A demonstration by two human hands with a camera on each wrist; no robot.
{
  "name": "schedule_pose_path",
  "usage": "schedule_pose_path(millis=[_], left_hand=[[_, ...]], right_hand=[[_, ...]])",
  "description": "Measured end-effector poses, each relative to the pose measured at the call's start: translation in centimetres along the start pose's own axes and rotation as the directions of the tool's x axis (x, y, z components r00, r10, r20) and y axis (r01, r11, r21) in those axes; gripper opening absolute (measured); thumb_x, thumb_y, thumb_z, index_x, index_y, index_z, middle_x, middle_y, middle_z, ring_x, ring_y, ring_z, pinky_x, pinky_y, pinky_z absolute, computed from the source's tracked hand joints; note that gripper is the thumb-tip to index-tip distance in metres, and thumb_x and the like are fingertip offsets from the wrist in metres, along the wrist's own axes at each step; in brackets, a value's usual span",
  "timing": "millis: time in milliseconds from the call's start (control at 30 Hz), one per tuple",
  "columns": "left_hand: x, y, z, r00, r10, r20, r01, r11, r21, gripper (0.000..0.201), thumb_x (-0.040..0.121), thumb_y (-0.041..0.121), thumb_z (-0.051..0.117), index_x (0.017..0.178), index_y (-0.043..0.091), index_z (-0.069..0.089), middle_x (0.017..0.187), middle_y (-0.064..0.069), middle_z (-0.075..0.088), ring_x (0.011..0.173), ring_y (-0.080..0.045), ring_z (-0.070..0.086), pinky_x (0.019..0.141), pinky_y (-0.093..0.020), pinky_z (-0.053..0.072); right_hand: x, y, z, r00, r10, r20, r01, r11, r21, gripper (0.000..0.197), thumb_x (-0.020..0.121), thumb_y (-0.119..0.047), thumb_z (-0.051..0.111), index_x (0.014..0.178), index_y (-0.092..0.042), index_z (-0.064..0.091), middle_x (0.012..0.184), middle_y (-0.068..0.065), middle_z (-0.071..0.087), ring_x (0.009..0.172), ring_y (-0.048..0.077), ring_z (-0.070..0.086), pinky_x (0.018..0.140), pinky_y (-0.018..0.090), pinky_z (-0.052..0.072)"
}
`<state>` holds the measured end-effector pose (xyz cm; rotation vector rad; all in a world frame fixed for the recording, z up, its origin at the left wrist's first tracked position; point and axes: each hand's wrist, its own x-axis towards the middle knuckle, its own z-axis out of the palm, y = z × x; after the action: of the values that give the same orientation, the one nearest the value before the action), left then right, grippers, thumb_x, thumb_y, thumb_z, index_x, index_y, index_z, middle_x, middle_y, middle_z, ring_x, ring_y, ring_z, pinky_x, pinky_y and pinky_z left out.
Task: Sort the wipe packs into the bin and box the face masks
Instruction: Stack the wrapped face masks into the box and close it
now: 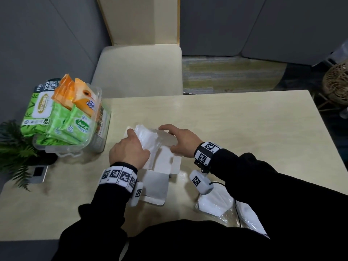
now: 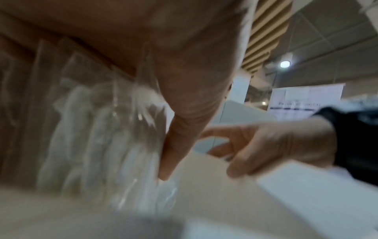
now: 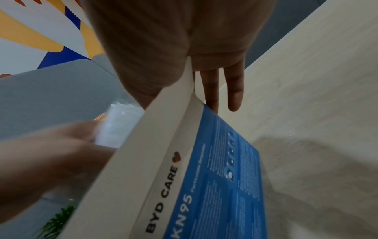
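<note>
Loose bagged face masks (image 1: 216,204) at near surface (image 1: 244,125) edge. Mask box (image 1: 165,161), flaps open, centre: right hand (image 1: 180,140) grip steadies its side; left hand (image 1: 130,149) grip clasps bagged mask stack (image 1: 148,138) at the opening. Clear bin (image 1: 98,142) far left holds wipe packs (image 1: 66,119).

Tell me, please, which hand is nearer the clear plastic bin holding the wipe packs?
Left. The left hand, gripping the bagged white face masks, is just right of the clear plastic bin; the right hand holds the box's far side.
</note>
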<state>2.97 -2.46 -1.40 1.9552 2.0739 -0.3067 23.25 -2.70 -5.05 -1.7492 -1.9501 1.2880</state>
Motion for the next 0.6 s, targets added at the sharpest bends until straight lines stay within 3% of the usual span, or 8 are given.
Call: schedule_pose_path(millis=[67, 133, 200, 333, 467, 600], left_hand=[[0.6, 0.7, 1.7, 0.999, -0.025, 0.026, 0.025, 1.000, 0.001, 0.072, 0.085, 0.031, 0.064, 0.147, 0.016, 0.030, 0.109, -0.010, 0.069, 0.100, -0.034, 0.068, 0.071, -0.035, 0.042], [0.9, 1.3, 3.4, 0.997, -0.057, 0.057, 0.057, 0.998, -0.007, 0.077, 0.084, 0.025, 0.064, 0.151, 0.018, 0.025, 0.116, -0.008, 0.069, 0.106, -0.032, 0.069, 0.075, -0.036, 0.046], [1.1, 1.6, 4.9, 0.996, -0.060, 0.063, 0.061, 0.998, -0.022, 0.073, 0.084, 0.024, 0.066, 0.145, 0.012, 0.028, 0.124, -0.010, 0.067, 0.110, -0.032, 0.069, 0.078, -0.037, 0.047], [1.5, 1.3, 5.6, 0.997, -0.035, 0.069, 0.041, 0.996, -0.080, 0.097, 0.075, 0.045, 0.084, 0.148, 0.016, 0.026, 0.138, -0.007, 0.060, 0.120, -0.030, 0.064, 0.084, -0.039, 0.049], [0.7, 0.6, 5.5, 0.974, 0.120, -0.192, -0.136, 0.988, -0.072, 0.111, 0.061, 0.044, 0.095, 0.149, 0.021, 0.032, 0.141, -0.006, 0.051, 0.127, -0.028, 0.053, 0.092, -0.042, 0.051], [0.2, 0.3, 5.9, 0.965, 0.146, -0.220, -0.142, 0.989, 0.032, 0.122, 0.053, 0.054, 0.095, 0.151, 0.022, 0.031, 0.138, -0.006, 0.050, 0.124, -0.029, 0.047, 0.100, -0.042, 0.043]], right_hand=[[-0.2, -0.1, 0.2, 1.000, 0.009, 0.002, -0.009, 1.000, 0.014, 0.078, 0.077, -0.002, 0.065, 0.140, -0.043, 0.044, 0.126, 0.002, 0.065, 0.067, 0.017, 0.066, 0.067, 0.042, 0.061], [-0.4, -0.1, 0.5, 1.000, 0.013, -0.003, -0.013, 1.000, 0.016, 0.078, 0.076, -0.004, 0.066, 0.139, -0.044, 0.044, 0.126, 0.001, 0.066, 0.069, 0.020, 0.066, 0.069, 0.044, 0.061], [-0.5, 0.0, 0.8, 1.000, 0.017, -0.007, -0.017, 1.000, 0.018, 0.077, 0.077, -0.007, 0.066, 0.139, -0.044, 0.043, 0.125, 0.002, 0.066, 0.068, 0.019, 0.063, 0.067, 0.043, 0.061], [-0.9, 0.3, 0.9, 0.999, 0.026, -0.026, -0.025, 0.999, 0.027, 0.076, 0.077, -0.011, 0.068, 0.141, -0.042, 0.042, 0.126, 0.004, 0.066, 0.068, 0.018, 0.059, 0.069, 0.040, 0.059], [-1.1, 0.4, 1.0, 0.999, 0.022, -0.047, -0.020, 0.999, 0.046, 0.078, 0.076, -0.013, 0.070, 0.144, -0.038, 0.041, 0.129, 0.007, 0.065, 0.076, 0.023, 0.057, 0.076, 0.039, 0.057], [-0.9, 0.1, 1.3, 0.998, 0.018, -0.054, -0.017, 1.000, 0.022, 0.079, 0.075, -0.014, 0.070, 0.145, -0.038, 0.042, 0.127, 0.006, 0.066, 0.075, 0.021, 0.057, 0.077, 0.040, 0.057]])
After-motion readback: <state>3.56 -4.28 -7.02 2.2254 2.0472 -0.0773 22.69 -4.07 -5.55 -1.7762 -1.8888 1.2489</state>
